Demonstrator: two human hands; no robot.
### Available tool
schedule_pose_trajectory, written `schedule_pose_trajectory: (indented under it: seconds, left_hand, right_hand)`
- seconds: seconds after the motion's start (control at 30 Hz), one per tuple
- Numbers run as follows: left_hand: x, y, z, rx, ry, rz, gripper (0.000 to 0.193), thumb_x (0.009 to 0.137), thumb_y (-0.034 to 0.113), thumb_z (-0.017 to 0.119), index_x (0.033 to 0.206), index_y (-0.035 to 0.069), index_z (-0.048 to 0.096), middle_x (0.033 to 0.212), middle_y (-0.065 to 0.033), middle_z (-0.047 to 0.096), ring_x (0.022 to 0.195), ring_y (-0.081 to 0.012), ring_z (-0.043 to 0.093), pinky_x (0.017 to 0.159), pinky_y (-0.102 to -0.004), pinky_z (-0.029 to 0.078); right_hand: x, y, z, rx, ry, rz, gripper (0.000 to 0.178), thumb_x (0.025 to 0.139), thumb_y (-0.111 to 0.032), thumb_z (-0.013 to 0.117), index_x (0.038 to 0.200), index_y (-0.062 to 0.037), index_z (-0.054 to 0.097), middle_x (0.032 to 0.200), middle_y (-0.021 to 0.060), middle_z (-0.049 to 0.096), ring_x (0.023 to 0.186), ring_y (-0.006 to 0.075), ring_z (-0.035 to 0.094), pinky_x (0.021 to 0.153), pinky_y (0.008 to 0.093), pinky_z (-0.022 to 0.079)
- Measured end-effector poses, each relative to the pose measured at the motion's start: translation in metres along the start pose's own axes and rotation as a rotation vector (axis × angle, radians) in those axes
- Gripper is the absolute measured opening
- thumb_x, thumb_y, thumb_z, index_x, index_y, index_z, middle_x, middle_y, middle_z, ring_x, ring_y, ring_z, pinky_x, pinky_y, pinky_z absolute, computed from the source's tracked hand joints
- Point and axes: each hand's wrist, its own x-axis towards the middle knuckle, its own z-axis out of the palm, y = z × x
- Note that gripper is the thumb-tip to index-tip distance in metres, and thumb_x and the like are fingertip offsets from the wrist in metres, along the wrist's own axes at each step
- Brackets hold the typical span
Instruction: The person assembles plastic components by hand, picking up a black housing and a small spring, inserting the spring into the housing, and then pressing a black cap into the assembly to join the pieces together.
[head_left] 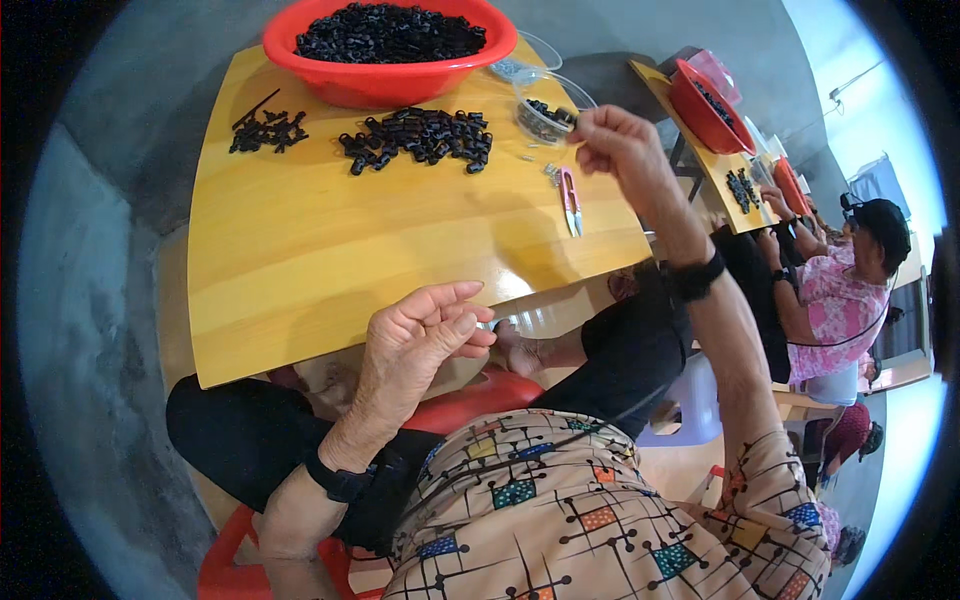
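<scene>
My right hand (625, 150) is over the edge of a clear round tub (524, 122) at the table's far right, its fingertips pinched on a small dark piece. Inside the tub lie several small black parts (548, 112). Near the table's front edge my left hand (420, 330) hovers, fingers loosely curled and thumb apart from the index finger, with nothing visible in it. A heap of black plastic clips (425, 138) sits in the middle. Pink-handled thread snips (569, 200) lie below my right hand, beside a few tiny metal pieces (551, 172).
A big red basin (390, 85) full of black parts stands at the table's far edge. Thin black pieces (268, 132) lie at the left. A grey wall (110, 300) runs along the left. Another person (840, 290) sits at a second table (725, 180) on the right, with its own red basin.
</scene>
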Motion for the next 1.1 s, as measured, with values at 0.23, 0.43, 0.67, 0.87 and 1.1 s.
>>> schedule_pose_trajectory:
  seconds: [0.23,0.43,0.67,0.87,1.1]
  left_hand:
    - [0.004,0.0,-0.011,-0.011,0.019,0.006,0.028,0.087,0.01,0.056,0.112,-0.004,0.054,0.094,-0.0139,0.063,0.078,-0.0144,0.063,0.069,-0.0248,0.054]
    - [0.004,-0.001,-0.014,0.02,0.001,0.008,0.026,0.087,0.01,0.057,0.109,-0.004,0.056,0.093,-0.013,0.063,0.076,-0.0134,0.063,0.067,-0.0237,0.054]
    - [0.009,-0.003,-0.013,0.046,0.005,-0.006,0.023,0.087,0.009,0.057,0.107,-0.003,0.058,0.09,-0.0106,0.064,0.074,-0.0109,0.062,0.064,-0.0217,0.053]
    - [0.006,0.001,-0.014,0.09,0.026,0.006,0.02,0.087,0.009,0.057,0.103,-0.003,0.06,0.088,-0.0092,0.064,0.071,-0.0095,0.062,0.062,-0.0203,0.052]
    - [0.007,0.004,-0.016,0.118,0.032,0.038,0.018,0.086,0.008,0.058,0.101,-0.002,0.061,0.087,-0.0087,0.065,0.07,-0.0086,0.061,0.06,-0.0199,0.051]
  right_hand:
    - [0.059,0.027,-0.017,0.0,0.123,0.063,0.015,0.084,-0.012,0.06,0.094,-0.0006,0.058,0.08,0.0062,0.063,0.064,0.0094,0.058,0.057,0.0215,0.049]
    - [0.03,0.033,0.032,-0.336,-0.019,-0.07,0.015,0.081,-0.01,0.061,0.094,-0.0027,0.063,0.074,0.0021,0.062,0.06,0.0081,0.058,0.051,0.0216,0.046]
    - [0.033,0.051,0.062,-0.643,-0.128,-0.359,0.014,0.076,-0.007,0.06,0.089,-0.0046,0.065,0.082,0.0105,0.065,0.07,0.0215,0.064,0.062,0.0323,0.051]
    - [0.019,0.056,0.088,-1.018,-0.183,-0.538,0.014,0.074,-0.008,0.061,0.087,-0.0053,0.062,0.081,0.0127,0.062,0.075,0.03,0.061,0.066,0.0372,0.049]
    - [-0.007,0.052,0.097,-0.965,-0.22,-0.553,0.014,0.074,-0.01,0.063,0.087,-0.0056,0.062,0.08,0.012,0.062,0.072,0.0302,0.061,0.063,0.0374,0.049]
